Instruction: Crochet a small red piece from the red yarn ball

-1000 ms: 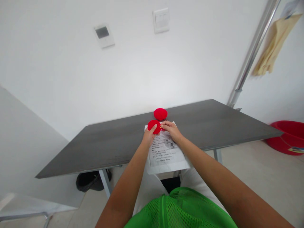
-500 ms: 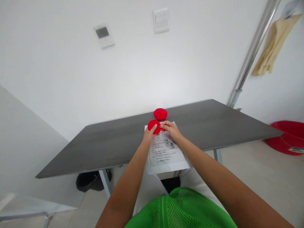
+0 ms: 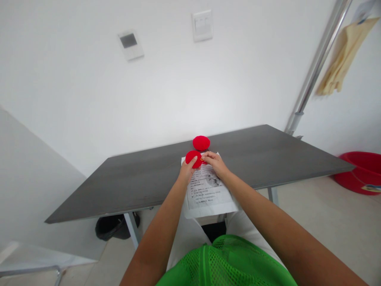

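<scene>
Left grip pinches red disc; right grip pinches yellow bit (paper beneath).

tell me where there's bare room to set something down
Two bare patches on the dark table: from the printed sheet to the left end, and from it to the right end. The middle is crowded: the hands, the held red disc and second red disc cluster around the sheet's far edge.

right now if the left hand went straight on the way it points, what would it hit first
Probably the far red disc, just beyond the held red disc in the left hand, though the gap between them in depth is unclear.
</scene>
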The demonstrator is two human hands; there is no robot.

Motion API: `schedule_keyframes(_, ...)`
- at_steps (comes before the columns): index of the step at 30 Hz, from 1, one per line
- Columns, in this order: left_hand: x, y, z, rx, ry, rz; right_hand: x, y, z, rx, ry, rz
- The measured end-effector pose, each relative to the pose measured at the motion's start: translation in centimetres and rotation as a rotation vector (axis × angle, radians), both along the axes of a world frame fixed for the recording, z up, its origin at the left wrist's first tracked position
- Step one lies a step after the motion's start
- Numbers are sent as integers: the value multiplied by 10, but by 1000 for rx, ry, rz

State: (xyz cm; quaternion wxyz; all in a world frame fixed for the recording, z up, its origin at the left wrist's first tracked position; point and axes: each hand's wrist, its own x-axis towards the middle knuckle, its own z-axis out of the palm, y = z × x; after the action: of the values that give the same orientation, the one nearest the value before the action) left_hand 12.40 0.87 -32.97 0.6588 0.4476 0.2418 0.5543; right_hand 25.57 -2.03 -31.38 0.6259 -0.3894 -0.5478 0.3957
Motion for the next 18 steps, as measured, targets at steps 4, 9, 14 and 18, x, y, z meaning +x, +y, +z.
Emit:
schedule_keyframes(4,0,1,-1,-3,4,-10,0,1,-1,0,1,-3)
schedule_keyframes(9,0,0,0,5,7,-8,0,2,-2,-6,19,-9)
schedule_keyframes(14,0,-1,1,8,1,-1,0,3,-2,0,30,-14)
schedule_keyframes(18,0,-1,1,3,6,6,0,3,-2,-1,17,-17)
